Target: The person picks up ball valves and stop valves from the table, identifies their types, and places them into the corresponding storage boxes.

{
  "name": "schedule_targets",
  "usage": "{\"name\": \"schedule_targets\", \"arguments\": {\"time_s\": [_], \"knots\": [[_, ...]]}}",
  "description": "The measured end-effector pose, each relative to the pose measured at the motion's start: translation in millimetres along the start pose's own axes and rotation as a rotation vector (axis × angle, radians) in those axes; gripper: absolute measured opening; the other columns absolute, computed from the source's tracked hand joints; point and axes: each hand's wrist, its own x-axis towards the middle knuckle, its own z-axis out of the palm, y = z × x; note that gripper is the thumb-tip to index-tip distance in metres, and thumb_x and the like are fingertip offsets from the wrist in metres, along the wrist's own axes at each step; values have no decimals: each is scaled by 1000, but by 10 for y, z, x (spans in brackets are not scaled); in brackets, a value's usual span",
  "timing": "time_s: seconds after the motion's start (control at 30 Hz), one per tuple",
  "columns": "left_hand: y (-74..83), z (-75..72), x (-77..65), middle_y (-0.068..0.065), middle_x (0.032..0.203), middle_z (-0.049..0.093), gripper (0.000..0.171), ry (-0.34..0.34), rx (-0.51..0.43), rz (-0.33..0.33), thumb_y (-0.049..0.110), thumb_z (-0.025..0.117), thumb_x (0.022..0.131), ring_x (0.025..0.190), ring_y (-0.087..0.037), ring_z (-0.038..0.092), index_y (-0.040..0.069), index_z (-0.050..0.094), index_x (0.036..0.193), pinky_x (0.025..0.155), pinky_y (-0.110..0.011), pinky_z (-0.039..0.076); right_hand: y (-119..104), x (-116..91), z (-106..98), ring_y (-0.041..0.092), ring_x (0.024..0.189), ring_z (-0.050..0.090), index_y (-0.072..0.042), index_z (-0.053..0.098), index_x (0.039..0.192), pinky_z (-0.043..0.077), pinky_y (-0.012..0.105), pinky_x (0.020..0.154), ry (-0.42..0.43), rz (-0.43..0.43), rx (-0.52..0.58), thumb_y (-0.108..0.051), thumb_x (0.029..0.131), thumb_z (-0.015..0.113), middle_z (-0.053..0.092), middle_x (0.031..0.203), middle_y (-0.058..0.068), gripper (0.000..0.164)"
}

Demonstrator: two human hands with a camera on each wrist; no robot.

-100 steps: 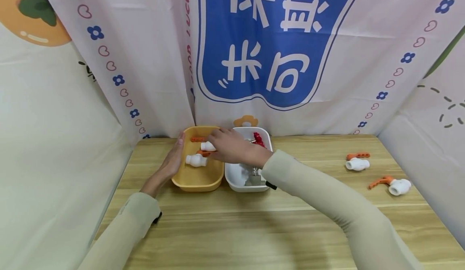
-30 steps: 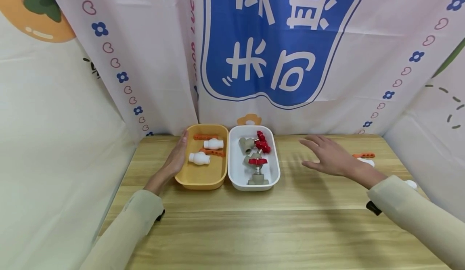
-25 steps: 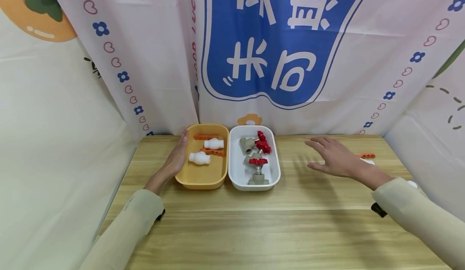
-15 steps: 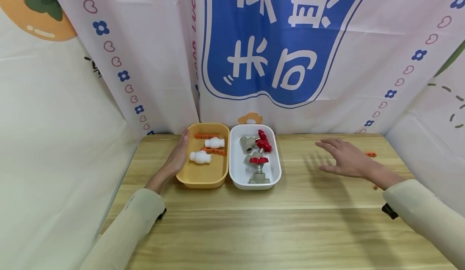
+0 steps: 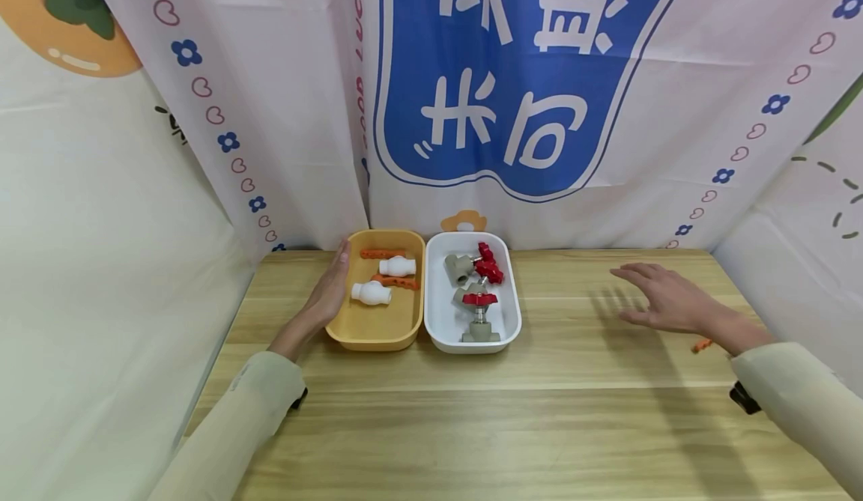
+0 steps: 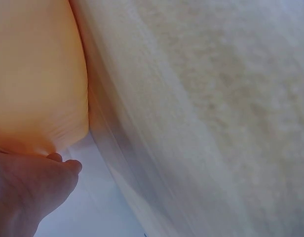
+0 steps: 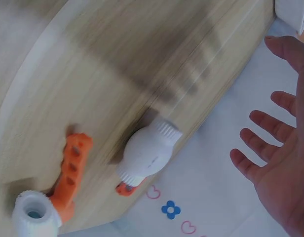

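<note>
My left hand [image 5: 326, 291] rests with straight fingers against the outer left side of a yellow tub [image 5: 367, 342]. In that tub lie two white ball valves with orange handles, a rear one [image 5: 398, 266] and a front one [image 5: 371, 293]. My right hand [image 5: 677, 302] hovers above the right side of the table with spread fingers, holding nothing. Near it in the right wrist view, two more ball valves lie on the wood: one with its white body [image 7: 149, 150] up, the other with its orange handle [image 7: 70, 173] showing. In the head view the hand and forearm mostly hide these.
Against the yellow tub's right side stands a white tub [image 5: 441, 340] with three grey valves with red handwheels [image 5: 480, 299]. Both tubs sit near the rear edge of the wooden table [image 5: 472, 426]. A printed cloth [image 5: 297, 111] hangs behind, and pale cloth walls flank the table.
My right hand has gone from over the yellow tub to the right, and in the last second it drifts further right above the table. The left hand stays at the tub.
</note>
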Motion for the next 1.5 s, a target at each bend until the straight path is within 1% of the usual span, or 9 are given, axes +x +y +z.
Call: {"name": "schedule_targets", "arguments": {"time_s": [0.23,0.33,0.47,0.5,0.6,0.8,1.0,1.27,1.5], "knots": [[-7,4,4,-4,179,-10,72,-3,-8,-1,58,0,111,164,-32,-6,18,-6,171,132,-56,-3,185,-112,32,56,129,55,3,54,150,46,73,103,1,11,2,-32,90,85,56,145,32,76],[-7,6,6,-4,179,-10,72,-3,-11,3,58,1,111,164,-31,-6,18,-6,171,132,-56,-3,252,-156,52,53,124,59,3,54,149,48,72,101,-4,24,8,-32,88,87,57,144,32,78],[-8,5,8,-5,179,-9,71,-2,-15,13,56,1,112,164,-31,-6,17,-5,171,132,-56,-2,340,-204,82,55,125,56,4,54,148,47,73,100,-32,64,21,-32,86,88,55,145,34,80],[-8,5,8,-5,179,-9,71,-2,-14,14,56,1,112,164,-30,-6,16,-5,171,132,-56,-2,364,-214,91,57,127,54,4,54,148,46,74,101,-37,73,26,-32,85,88,55,145,35,80],[-8,4,7,-5,179,-10,71,-3,-7,12,55,1,112,164,-30,-7,16,-5,171,132,-55,-3,443,-247,121,60,128,51,5,53,148,45,75,102,-55,95,41,-28,84,90,53,145,37,81],[-2,1,1,-5,179,-10,72,-3,4,5,57,0,112,164,-32,-7,17,-6,171,132,-55,-3,555,-297,182,61,127,51,6,52,148,44,77,101,-80,116,89,-20,82,90,52,143,40,80],[-2,-4,-3,-5,178,-10,71,-5,3,0,56,0,112,164,-31,-7,17,-6,171,132,-55,-3,607,-322,247,62,126,52,8,53,146,45,76,100,-73,111,112,-12,80,88,55,140,40,77],[-7,6,0,-5,179,-10,71,-1,-9,8,56,1,112,164,-30,-7,16,-5,171,132,-55,-3,690,-308,363,59,123,57,8,56,143,49,73,97,-68,98,105,-11,79,86,59,137,37,74],[-14,10,2,-6,179,-9,73,-4,8,11,56,0,112,164,-29,-7,14,-5,170,132,-54,-3,772,-278,469,58,124,57,9,59,140,48,72,101,-45,67,94,-8,78,85,61,136,36,70]]}}
